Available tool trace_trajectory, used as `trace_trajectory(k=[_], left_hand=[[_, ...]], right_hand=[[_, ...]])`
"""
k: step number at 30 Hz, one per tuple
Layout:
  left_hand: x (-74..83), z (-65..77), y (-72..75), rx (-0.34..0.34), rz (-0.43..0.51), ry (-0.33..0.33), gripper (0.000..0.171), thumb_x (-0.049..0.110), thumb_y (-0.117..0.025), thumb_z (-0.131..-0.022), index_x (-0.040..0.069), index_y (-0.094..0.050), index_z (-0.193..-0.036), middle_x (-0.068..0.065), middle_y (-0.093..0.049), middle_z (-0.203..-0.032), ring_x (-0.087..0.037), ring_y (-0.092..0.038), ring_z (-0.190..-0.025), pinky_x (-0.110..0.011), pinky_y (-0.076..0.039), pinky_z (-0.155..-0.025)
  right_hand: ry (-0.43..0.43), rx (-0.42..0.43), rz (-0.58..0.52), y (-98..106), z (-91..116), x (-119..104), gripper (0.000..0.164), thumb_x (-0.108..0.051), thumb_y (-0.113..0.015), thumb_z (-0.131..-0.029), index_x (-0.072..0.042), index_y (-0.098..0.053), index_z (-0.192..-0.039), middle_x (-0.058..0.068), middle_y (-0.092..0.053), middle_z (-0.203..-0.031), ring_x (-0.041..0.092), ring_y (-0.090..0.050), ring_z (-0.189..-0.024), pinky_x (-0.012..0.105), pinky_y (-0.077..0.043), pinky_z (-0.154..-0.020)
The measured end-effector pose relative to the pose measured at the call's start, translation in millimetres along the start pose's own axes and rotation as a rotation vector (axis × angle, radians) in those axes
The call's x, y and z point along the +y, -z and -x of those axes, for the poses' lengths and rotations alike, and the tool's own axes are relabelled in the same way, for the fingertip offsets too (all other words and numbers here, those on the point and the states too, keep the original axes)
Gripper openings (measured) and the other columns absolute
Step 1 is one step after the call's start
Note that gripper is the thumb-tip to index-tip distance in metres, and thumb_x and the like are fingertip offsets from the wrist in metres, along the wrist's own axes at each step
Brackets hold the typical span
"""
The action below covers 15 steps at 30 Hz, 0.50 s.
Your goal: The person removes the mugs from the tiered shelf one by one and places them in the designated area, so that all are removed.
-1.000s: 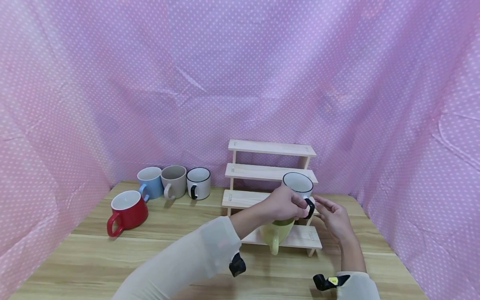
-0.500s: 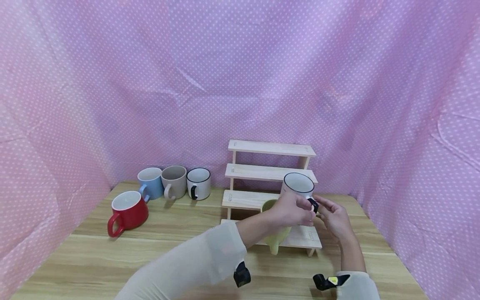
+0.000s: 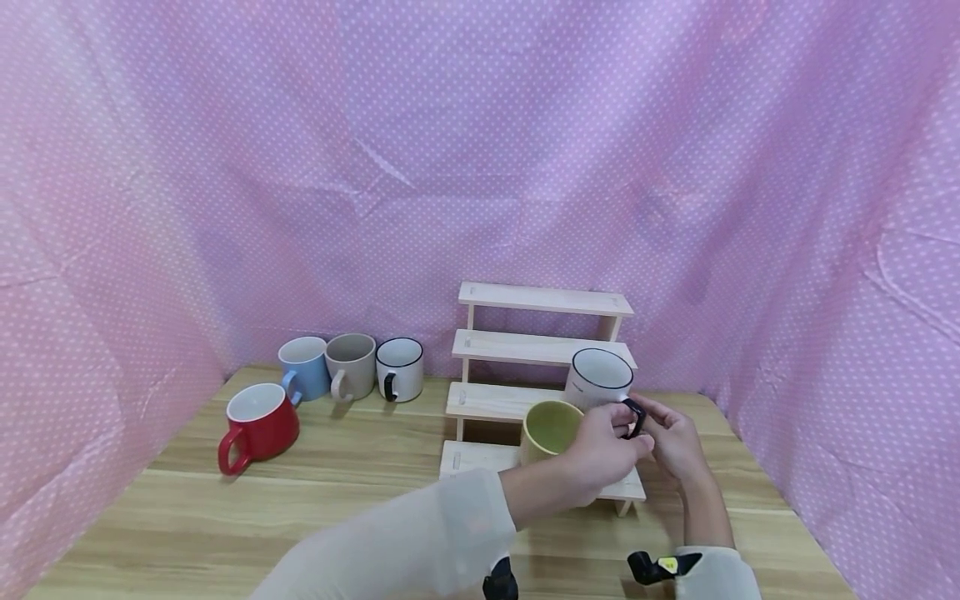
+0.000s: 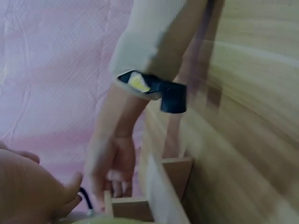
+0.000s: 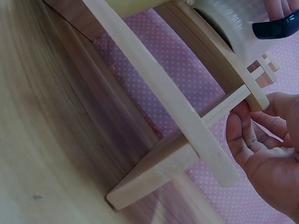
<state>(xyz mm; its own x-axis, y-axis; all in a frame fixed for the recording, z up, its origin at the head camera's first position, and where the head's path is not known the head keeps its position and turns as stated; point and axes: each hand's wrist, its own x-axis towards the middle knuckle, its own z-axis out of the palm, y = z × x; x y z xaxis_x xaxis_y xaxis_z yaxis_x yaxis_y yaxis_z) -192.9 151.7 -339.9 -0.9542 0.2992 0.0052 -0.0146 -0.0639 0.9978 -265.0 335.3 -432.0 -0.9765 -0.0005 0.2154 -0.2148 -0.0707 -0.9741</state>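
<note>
Here's the white mug (image 3: 592, 385), dark-rimmed, mouth up, at the right-hand end of the second step from the bottom of the wooden stand (image 3: 543, 296); whether its base sits flat on the plank, I can't tell. The left hand (image 3: 603, 454) has it by the black handle (image 3: 636, 417), fingers and thumb pinching.

Over to the right hand (image 3: 675, 442), just beside that handle: the right wrist view shows its fingers curled at the plank's end, bent in close together and gripping the wood.

One step down, on the lowest tread, it's the yellow-green mug (image 3: 551, 429), near the left hand and partly hidden by it. The two upper treads rise behind.

Swing out left across the desk (image 3: 360, 508) and there's a row near the back: a second white mug (image 3: 405, 379) with a dark handle, then a beige mug (image 3: 356, 375), then a light blue mug (image 3: 309, 379). In front of them, closer to the person, the red mug (image 3: 273, 429), white inside, handle pointing towards the near left. And all around the back and sides, a pink-purple dotted curtain (image 3: 480, 142).
</note>
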Motion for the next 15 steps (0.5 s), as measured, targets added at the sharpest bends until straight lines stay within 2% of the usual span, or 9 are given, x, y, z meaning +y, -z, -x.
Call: trace_trajectory(k=[3,8,15], left_hand=[[-5.0,2.2,-5.8,0.054,0.016,-0.044,0.042,-0.003,-0.071,-0.091,-0.005,-0.059,-0.131,-0.015,-0.065,-0.129,-0.027,-0.059,-0.127,-0.039,-0.049,-0.107],[-10.7,1.8,-14.5,0.130,0.005,-0.096,0.037,-0.002,-0.072,-0.091,0.000,-0.061,-0.126,-0.003,-0.065,-0.118,-0.019,-0.061,-0.116,-0.037,-0.050,-0.106],[-17.1,-1.8,-21.6,0.214,-0.017,-0.140,0.027,0.003,-0.073,-0.091,0.008,-0.060,-0.114,0.005,-0.061,-0.105,-0.009,-0.059,-0.103,-0.028,-0.053,-0.095]], right_hand=[[0.001,0.001,0.004,-1,0,0,0.037,-0.002,-0.056,-0.104,-0.035,-0.073,-0.106,-0.014,-0.074,-0.105,0.002,-0.068,-0.100,0.018,-0.057,-0.085],[0.014,0.019,0.030,-2,0,-2,0.033,-0.002,-0.057,-0.104,-0.032,-0.072,-0.107,-0.014,-0.074,-0.104,0.002,-0.068,-0.097,0.017,-0.057,-0.082],[0.014,0.035,0.088,0,1,-2,0.030,-0.005,-0.056,-0.105,-0.030,-0.071,-0.111,-0.020,-0.072,-0.107,0.000,-0.067,-0.097,0.017,-0.056,-0.082]])
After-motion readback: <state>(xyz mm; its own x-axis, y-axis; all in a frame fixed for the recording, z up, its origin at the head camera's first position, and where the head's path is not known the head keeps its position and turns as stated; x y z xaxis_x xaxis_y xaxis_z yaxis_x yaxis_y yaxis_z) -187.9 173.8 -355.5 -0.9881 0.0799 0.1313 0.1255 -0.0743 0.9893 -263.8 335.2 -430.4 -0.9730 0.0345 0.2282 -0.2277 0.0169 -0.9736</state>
